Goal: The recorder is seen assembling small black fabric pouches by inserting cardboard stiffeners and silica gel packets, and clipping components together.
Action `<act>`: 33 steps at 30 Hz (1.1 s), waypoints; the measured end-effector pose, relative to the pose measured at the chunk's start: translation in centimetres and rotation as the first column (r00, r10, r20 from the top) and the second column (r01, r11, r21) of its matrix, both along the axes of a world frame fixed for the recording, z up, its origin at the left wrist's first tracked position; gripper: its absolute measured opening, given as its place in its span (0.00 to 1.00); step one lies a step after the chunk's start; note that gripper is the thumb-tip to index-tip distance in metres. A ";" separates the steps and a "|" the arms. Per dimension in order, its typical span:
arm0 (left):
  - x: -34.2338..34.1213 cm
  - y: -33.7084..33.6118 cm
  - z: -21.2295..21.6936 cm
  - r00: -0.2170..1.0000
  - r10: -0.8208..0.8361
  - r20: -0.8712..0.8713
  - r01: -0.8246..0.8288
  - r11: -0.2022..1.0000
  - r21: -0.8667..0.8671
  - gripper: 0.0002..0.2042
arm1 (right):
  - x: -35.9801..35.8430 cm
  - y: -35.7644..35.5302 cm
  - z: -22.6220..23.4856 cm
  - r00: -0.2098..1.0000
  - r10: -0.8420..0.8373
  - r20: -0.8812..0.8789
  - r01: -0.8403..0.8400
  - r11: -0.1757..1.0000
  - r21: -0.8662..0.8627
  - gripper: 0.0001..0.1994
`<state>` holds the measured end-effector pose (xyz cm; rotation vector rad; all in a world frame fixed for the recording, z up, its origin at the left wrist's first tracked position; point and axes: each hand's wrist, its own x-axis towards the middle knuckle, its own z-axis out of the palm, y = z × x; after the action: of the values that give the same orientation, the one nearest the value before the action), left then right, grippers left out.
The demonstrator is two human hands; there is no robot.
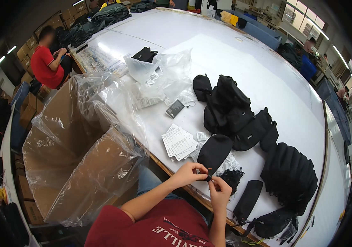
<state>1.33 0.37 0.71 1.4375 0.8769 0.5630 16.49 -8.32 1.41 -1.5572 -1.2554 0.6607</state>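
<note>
Left hand: the left hand [187,173] was curled nearly closed at the near table edge, its fingertips pinching the lower end of a black pouch [214,151].
Right hand: the right hand [220,192] sat just below and beside the left, fingers bent inward, thumb and forefinger pinched on the same lower end of the pouch; what small thing lay between the fingertips could not be told.
Black pouch: it rose from both hands and leaned away over the white table [266,70], its upper part resting over a stack of paper tags [179,142].
Beside the hands: a tangle of black cords [232,178] lay just right of the hands, and a long narrow black case [247,200] lay past it near the edge.
Right side: a row of stacked black pouches [289,175] stood on the table, well apart from the hands.
Middle: a heap of black bags [233,113] lay beyond the tags, with a small dark card [175,108] to its left.
Left: a cardboard box lined with clear plastic [77,160] stood open against the table edge.
Farther: crumpled clear plastic bags [159,76] lay on the table.
Far left: a person in a red shirt [46,61] sat turned away.
</note>
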 end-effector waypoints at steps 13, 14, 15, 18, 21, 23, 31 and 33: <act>-1.9 -1.4 2.3 0.999 0.052 0.014 -0.053 0.994 0.101 0.11 | -1.0 0.2 1.7 0.933 -0.056 -0.355 0.023 0.995 -0.097 0.04; -2.0 -1.4 2.9 0.999 0.046 0.015 -0.048 0.994 0.098 0.12 | -0.9 0.2 1.9 0.962 0.039 -0.270 -0.066 0.993 -0.093 0.04; -2.0 -1.5 3.3 0.999 0.046 0.015 -0.047 0.994 0.098 0.12 | -0.9 0.3 2.0 0.974 0.135 -0.182 -0.155 0.983 -0.097 0.05; -2.0 -1.7 3.8 0.998 -0.066 0.015 0.063 0.988 0.144 0.12 | -1.2 0.2 1.6 0.980 0.178 -0.087 -0.186 0.978 -0.098 0.05; -1.4 -1.9 3.5 0.997 -0.004 0.083 -0.007 0.991 0.135 0.13 | -1.4 0.1 1.3 0.983 0.170 -0.066 -0.175 0.981 -0.081 0.04; -0.8 -2.2 3.8 0.931 0.356 0.078 -0.362 0.875 0.321 0.13 | -1.4 0.1 0.8 0.974 0.077 -0.211 -0.098 0.991 -0.089 0.04; -0.8 -2.9 2.6 0.978 0.210 -0.008 -0.193 0.911 0.364 0.08 | -2.0 0.1 1.5 0.998 0.032 -0.060 -0.037 0.995 -0.088 0.06; -0.7 -2.9 3.0 0.982 0.185 -0.037 -0.159 0.918 0.363 0.08 | -2.0 0.0 1.5 0.999 0.042 -0.025 -0.044 0.995 -0.086 0.06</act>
<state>0.59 -2.51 3.70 1.7284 0.9997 0.8433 14.46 -8.28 2.86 -1.5927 -1.2604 0.7675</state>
